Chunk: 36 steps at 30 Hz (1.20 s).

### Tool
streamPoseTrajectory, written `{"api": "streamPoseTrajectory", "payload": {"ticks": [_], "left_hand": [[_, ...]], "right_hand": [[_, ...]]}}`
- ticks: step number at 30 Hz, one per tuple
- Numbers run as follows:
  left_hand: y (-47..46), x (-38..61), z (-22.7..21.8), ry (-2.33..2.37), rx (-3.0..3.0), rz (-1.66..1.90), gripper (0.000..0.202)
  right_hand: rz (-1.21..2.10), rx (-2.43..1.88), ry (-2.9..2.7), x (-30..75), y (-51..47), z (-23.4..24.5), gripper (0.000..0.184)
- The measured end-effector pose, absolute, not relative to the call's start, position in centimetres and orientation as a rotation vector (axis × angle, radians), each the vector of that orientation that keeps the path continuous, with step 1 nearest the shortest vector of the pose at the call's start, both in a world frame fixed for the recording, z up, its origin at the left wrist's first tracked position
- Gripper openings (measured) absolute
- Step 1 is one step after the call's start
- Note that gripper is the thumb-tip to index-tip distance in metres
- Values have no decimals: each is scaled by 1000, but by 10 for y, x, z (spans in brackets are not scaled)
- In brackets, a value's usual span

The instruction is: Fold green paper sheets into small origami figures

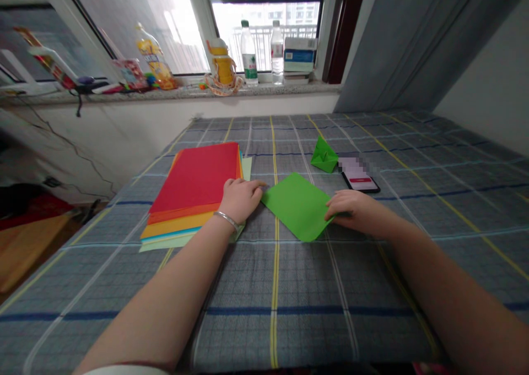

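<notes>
A square sheet of green paper (297,207) lies flat and turned at an angle on the checked cloth. My right hand (353,210) rests on its right corner, the fingers curled over the paper, though I cannot tell whether they grip it. My left hand (242,200) lies palm down with its fingers together, next to a stack of coloured paper (194,179) topped by a red sheet. Its fingertips point toward the green sheet's left corner. A metal bangle (226,221) circles my left wrist. Beyond the sheet sits a folded green paper figure (324,156).
A smartphone (359,175) with a lit screen lies next to the paper figure. The grey checked cloth (273,331) covers the surface. Bottles and boxes stand on a stone windowsill (177,93) at the back. A wall and curtain bound the right side.
</notes>
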<state>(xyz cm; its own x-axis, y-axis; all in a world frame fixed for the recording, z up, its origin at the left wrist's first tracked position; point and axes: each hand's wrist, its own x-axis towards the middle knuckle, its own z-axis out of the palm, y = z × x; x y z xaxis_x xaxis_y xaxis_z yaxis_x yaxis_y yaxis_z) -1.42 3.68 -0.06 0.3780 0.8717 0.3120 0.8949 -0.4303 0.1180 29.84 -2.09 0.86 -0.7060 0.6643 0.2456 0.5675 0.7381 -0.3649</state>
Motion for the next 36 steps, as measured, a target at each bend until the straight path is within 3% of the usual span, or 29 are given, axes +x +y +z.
{"api": "streamPoseTrajectory", "payload": {"ticks": [9,17,29,32,36], "left_hand": [[26,-6,-5,-1513,-2600,-361,37],[18,13,-4,-1500,-2858,-444,23],[5,31,-2,-1645,-3140,-1208,24],[-1,35,2,-1533,-3277,-1448,25],[-6,39,4,-1543,-3374,-1486,38]], "right_hand": [[515,-1075,-2522,301,-29,17,12],[706,-1218,-2427,307,-36,21,10],[34,-1034,-2231,285,-28,11,10],[-26,-1032,-2217,282,-28,11,9],[2,-973,-2178,281,-26,10,7]]}}
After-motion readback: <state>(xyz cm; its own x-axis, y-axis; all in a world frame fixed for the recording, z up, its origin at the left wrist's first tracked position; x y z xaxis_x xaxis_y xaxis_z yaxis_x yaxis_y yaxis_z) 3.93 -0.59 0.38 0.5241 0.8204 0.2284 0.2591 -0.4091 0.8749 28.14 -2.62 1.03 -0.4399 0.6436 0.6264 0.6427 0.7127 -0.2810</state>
